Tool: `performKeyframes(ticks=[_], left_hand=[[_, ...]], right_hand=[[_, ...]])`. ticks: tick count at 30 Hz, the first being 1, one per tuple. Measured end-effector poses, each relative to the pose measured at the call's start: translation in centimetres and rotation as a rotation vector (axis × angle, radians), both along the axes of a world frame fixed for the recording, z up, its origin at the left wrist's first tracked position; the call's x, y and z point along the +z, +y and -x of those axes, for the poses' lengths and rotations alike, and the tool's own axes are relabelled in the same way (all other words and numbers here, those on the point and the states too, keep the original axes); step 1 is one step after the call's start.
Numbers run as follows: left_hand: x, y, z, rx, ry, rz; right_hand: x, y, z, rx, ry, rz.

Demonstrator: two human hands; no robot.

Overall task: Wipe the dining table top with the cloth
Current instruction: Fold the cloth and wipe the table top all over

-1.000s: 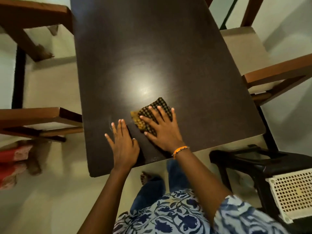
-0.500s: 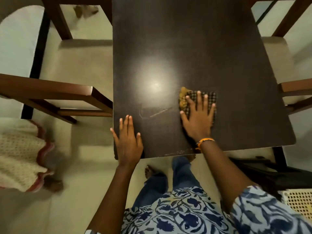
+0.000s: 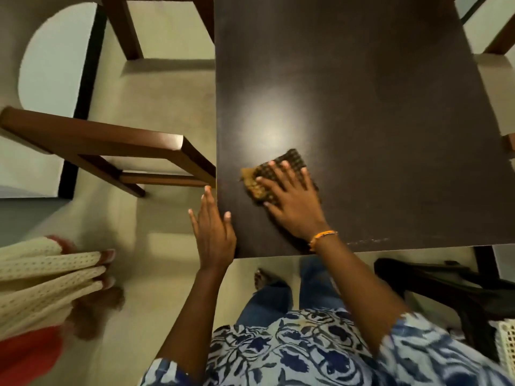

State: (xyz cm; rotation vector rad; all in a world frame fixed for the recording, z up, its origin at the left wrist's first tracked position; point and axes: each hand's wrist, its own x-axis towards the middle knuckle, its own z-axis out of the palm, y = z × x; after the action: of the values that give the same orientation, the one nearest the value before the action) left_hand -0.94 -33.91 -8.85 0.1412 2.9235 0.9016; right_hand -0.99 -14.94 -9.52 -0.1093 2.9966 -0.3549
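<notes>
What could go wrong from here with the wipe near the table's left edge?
1. The cloth sits close to the dining table's left edge; a stroke further left could push it off.
2. The left hand rests at the corner, mostly past the edge, so it gives little bracing if the person leans.
3. The right hand lies flat on the cloth with its fingers spread, not gripping, so the cloth could bunch or slip.

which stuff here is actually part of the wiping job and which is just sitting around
Part of the job:
cloth
dining table top
right hand flat on the cloth
left hand at the table's edge

Just around:
wooden chair
dark chair
white basket
</notes>
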Motion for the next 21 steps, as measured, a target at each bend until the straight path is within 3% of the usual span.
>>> performKeyframes(ticks=[5,9,15,21], left_hand=[[-0.9,0.2,-0.4,-0.071,-0.069,-0.017],[-1.3,0.0,-0.4,-0.021,-0.094,-0.098],[-1.8,-0.2,-0.4,0.031,-0.071,-0.176],[-2.7,-0.3,-0.3,0.339,-0.199,-0.341]], right_hand=[[0.5,9.5,-2.6,-0.448,-0.011,-0.022],[0.4,8.5,-1.8,-0.746,0.01,-0.015],[-0.3,-1.0,3.9,-0.44,0.028,-0.022],[-0.5,-6.9,10.1,-0.076,0.006,0.007]])
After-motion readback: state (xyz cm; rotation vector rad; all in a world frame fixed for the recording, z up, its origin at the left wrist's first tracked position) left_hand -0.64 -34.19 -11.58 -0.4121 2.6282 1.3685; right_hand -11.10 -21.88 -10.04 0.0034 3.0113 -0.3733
